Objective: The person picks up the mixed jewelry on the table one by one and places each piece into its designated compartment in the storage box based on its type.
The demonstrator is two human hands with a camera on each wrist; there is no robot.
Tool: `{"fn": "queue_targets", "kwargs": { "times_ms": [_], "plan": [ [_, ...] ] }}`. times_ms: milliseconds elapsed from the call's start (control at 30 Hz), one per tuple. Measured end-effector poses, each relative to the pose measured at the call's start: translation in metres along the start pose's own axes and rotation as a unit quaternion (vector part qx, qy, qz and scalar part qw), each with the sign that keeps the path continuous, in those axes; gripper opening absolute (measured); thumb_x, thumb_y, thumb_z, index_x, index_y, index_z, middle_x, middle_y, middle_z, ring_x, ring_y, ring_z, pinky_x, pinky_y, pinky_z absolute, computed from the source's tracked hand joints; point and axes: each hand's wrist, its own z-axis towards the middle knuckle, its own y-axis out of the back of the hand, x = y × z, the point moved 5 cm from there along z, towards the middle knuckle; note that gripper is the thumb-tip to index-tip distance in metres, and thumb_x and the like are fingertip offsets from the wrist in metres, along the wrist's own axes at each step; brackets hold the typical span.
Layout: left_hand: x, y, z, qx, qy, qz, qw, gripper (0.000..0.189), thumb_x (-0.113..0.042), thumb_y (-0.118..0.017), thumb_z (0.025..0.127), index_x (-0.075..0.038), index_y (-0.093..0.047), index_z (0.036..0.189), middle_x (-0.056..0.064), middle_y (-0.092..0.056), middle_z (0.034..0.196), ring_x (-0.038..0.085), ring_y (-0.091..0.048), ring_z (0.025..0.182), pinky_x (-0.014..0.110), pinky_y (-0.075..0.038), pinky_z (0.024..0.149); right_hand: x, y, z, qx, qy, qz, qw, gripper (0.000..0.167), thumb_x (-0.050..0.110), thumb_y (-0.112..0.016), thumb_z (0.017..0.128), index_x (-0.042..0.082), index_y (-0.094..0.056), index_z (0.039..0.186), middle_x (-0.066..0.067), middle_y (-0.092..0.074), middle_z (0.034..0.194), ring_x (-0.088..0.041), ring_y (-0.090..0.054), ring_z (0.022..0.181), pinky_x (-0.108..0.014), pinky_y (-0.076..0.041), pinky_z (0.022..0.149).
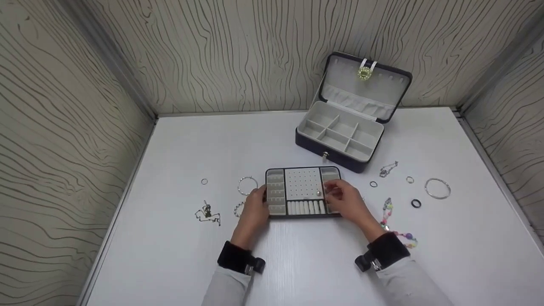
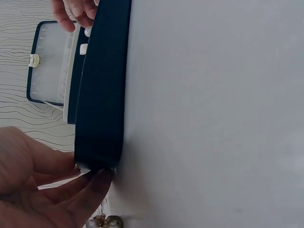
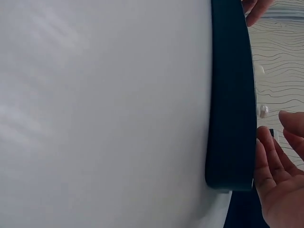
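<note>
A dark-edged jewelry tray [image 1: 302, 180] lies on the white table, with a holed panel in its middle, padded ring rolls below and small compartments at both sides. My left hand [image 1: 253, 209] grips its left end, thumb at the upper edge and fingers at the lower side in the left wrist view. Over the right-hand compartments is my right hand [image 1: 349, 202]; the right wrist view shows its thumb apart from the fingers and nothing held. A pearl stud earring [image 1: 318, 193] sits at the panel's lower right corner, close to the right fingertips.
Behind stands an open jewelry box [image 1: 340, 158] with divided compartments and a brooch-like ornament [image 1: 364, 73] on its lid. Bracelets, rings and chains lie at both sides, including a silver bangle [image 1: 437, 188], a colorful bead string [image 1: 409, 236] and a tangled necklace [image 1: 207, 211].
</note>
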Motion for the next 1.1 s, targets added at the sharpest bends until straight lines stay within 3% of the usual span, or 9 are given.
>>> {"fn": "queue_targets", "kwargs": {
  "times_ms": [167, 267, 433, 567, 733, 1100],
  "plan": [
    [0.000, 0.001, 0.002, -0.005, -0.017, -0.014, 0.9998, 0.049, 0.009, -0.054, 0.088, 0.010, -0.049, 0.136, 0.023, -0.058, 0.123, 0.034, -0.054, 0.119, 0.044, -0.043, 0.103, -0.006, 0.025, -0.009, -0.042, 0.019, -0.038, 0.9982, 0.023, -0.005, -0.068, 0.086, -0.003, -0.065, 0.110, -0.016, -0.062, 0.105, -0.026, -0.065, 0.085, -0.027, -0.054, 0.069],
    [0.002, 0.001, 0.003, -0.004, -0.012, -0.027, 0.9996, 0.050, 0.009, -0.055, 0.087, 0.008, -0.050, 0.136, 0.021, -0.060, 0.123, 0.032, -0.056, 0.117, 0.043, -0.044, 0.103, -0.013, 0.041, -0.013, -0.064, 0.010, -0.086, 0.9942, 0.021, -0.005, -0.069, 0.086, -0.003, -0.066, 0.107, -0.018, -0.061, 0.102, -0.026, -0.064, 0.079, -0.028, -0.053, 0.065],
    [0.004, 0.002, 0.004, -0.001, -0.006, -0.038, 0.9992, 0.052, 0.011, -0.055, 0.085, 0.006, -0.050, 0.136, 0.018, -0.062, 0.120, 0.029, -0.058, 0.112, 0.042, -0.046, 0.100, -0.024, 0.058, -0.021, -0.039, -0.040, -0.181, 0.9820, 0.029, -0.001, -0.067, 0.087, -0.004, -0.061, 0.115, -0.024, -0.052, 0.112, -0.029, -0.062, 0.082, -0.041, -0.053, 0.071],
    [0.005, 0.002, 0.005, -0.001, 0.000, -0.052, 0.9987, 0.054, 0.013, -0.055, 0.084, 0.004, -0.049, 0.137, 0.016, -0.062, 0.116, 0.027, -0.060, 0.106, 0.041, -0.048, 0.096, -0.029, 0.061, -0.026, -0.011, -0.066, -0.216, 0.9741, 0.038, 0.002, -0.067, 0.087, -0.005, -0.057, 0.122, -0.028, -0.045, 0.118, -0.034, -0.061, 0.087, -0.049, -0.051, 0.078],
    [0.005, 0.002, 0.004, -0.001, 0.013, -0.031, 0.9994, 0.057, 0.012, -0.055, 0.085, 0.004, -0.046, 0.141, 0.019, -0.059, 0.122, 0.029, -0.058, 0.111, 0.043, -0.046, 0.099, -0.031, 0.060, -0.027, -0.005, -0.062, -0.237, 0.9696, 0.038, 0.001, -0.067, 0.087, -0.005, -0.056, 0.122, -0.029, -0.046, 0.118, -0.041, -0.057, 0.097, -0.054, -0.047, 0.085],
    [0.004, 0.002, 0.004, 0.002, 0.015, -0.021, 0.9997, 0.058, 0.012, -0.054, 0.085, 0.005, -0.045, 0.141, 0.020, -0.059, 0.123, 0.031, -0.057, 0.113, 0.043, -0.044, 0.102, -0.031, 0.056, -0.021, -0.002, -0.047, -0.250, 0.9671, 0.029, -0.003, -0.067, 0.081, -0.005, -0.062, 0.110, -0.021, -0.055, 0.101, -0.041, -0.057, 0.094, -0.063, -0.045, 0.080]
  ]
}}
